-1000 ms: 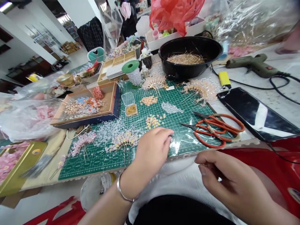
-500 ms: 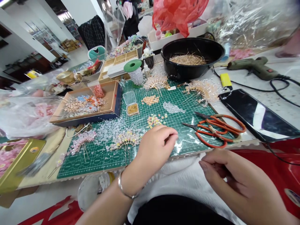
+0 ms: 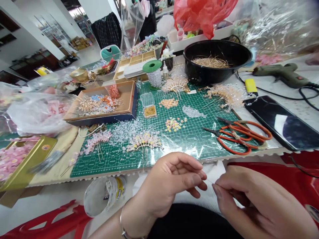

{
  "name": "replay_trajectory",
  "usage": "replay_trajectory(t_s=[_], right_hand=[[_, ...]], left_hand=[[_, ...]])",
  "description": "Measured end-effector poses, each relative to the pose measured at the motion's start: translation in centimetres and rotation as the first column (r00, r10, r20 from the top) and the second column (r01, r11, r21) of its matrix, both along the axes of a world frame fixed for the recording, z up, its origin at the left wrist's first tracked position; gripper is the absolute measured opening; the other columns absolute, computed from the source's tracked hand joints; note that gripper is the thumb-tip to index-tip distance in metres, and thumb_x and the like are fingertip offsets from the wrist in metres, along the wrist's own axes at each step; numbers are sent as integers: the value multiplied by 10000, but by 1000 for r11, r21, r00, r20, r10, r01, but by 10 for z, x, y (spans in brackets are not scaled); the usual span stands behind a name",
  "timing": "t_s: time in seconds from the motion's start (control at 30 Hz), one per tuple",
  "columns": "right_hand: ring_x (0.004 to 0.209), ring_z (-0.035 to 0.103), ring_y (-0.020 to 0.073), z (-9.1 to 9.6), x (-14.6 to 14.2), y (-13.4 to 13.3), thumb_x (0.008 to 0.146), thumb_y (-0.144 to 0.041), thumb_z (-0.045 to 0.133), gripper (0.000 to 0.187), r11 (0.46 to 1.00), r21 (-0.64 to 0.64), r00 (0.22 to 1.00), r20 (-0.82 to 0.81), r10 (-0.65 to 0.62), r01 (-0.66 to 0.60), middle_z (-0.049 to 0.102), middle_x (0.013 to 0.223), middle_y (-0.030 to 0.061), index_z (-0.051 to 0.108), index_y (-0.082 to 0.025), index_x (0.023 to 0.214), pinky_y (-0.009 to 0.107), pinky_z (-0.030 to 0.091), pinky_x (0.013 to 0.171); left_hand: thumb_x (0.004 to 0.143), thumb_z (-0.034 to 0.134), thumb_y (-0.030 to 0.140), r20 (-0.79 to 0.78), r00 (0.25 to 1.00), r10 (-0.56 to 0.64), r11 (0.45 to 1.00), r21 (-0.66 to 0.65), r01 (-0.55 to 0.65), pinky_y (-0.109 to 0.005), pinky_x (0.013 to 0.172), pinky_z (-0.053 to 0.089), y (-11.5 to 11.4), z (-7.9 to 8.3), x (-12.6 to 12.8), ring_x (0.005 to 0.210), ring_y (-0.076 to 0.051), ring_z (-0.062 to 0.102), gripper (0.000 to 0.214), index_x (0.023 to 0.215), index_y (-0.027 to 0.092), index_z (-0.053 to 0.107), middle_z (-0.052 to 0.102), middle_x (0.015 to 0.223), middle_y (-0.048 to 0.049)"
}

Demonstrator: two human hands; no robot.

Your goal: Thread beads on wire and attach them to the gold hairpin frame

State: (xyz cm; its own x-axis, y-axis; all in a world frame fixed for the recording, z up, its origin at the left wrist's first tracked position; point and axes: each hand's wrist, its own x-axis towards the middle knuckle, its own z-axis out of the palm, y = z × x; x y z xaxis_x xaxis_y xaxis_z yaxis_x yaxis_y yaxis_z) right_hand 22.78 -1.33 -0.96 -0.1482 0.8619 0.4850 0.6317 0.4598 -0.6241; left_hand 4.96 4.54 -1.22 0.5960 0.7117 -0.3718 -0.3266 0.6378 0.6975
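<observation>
My left hand (image 3: 174,181) is over my lap just off the table's front edge. Its thumb and fingers are pinched round something tiny that I cannot make out. My right hand (image 3: 259,196) faces it, thumb and index finger pressed together on what looks like a thin wire, faintly seen in the gap. Beyond them, the green cutting mat (image 3: 194,142) bears pastel flower beads (image 3: 175,124), clear beads (image 3: 193,111), peach beads (image 3: 168,103) and a lidded box of gold beads (image 3: 150,111). A beaded hair comb (image 3: 144,142) lies nearest my left hand.
Orange-handled scissors (image 3: 239,136) lie at the right beside a black phone (image 3: 284,121). Behind are a black basin (image 3: 216,74), a glue gun (image 3: 281,73) and a green spool (image 3: 152,66). A cardboard box (image 3: 129,99) of beaded sprays stands left; a red stool (image 3: 50,220) is below.
My left hand has come down off the mat's front edge toward my right hand, turning so its fingers face it. The view has shifted slightly left. My right hand stays pinched.
</observation>
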Motion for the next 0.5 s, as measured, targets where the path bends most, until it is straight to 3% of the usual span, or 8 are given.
replay_trajectory(t_s=[0.13,0.5], right_hand=[[495,550,81,-5,-1,-5,882,-111,538,136,1000,-14,1000,-6,2,-2,620,632,-51,526,-246,886,201,392,439],[478,538,82,-2,-4,-6,881,-104,539,152,999,-28,1000,-9,16,-16,608,622,-54,553,-250,925,200,421,463]], left_hand=[[745,863,140,21,1000,2,1000,0,-2,-164,551,555,-3,1,-2,662,-110,718,255,923,146,681,739,795,-19],[764,859,156,3,1000,-12,1000,22,12,-169,586,562,-5,3,-5,684,-98,712,249,919,139,666,735,808,-17]])
